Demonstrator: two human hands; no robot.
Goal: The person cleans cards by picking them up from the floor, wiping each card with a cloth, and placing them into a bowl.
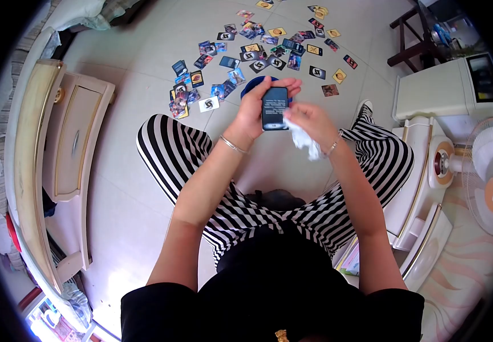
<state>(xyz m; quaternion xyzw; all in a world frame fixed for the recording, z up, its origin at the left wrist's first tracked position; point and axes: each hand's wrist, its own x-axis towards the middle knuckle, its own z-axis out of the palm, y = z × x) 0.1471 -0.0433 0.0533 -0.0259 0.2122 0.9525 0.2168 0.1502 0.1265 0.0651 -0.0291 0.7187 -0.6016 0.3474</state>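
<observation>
My left hand (251, 112) holds a dark trading card (274, 105) with lines of pale text, upright across its palm and fingers. At the card's right edge, my right hand (315, 121) pinches a crumpled white tissue (303, 142). Part of the tissue touches the card, and the rest hangs below the fingers. Behind my left hand shows the rim of a round blue object (251, 86), mostly hidden. Beyond both hands, many loose cards (259, 66) lie scattered on the tiled floor, some overlapping. A single white-bordered card (209, 104) lies closest to my left hand.
My legs in striped trousers (172, 151) are spread on either side. To the left stands a cream cabinet (75, 137). On the right are a white cabinet (412, 171), an electric fan (489, 176) and a dark wooden stool (412, 43).
</observation>
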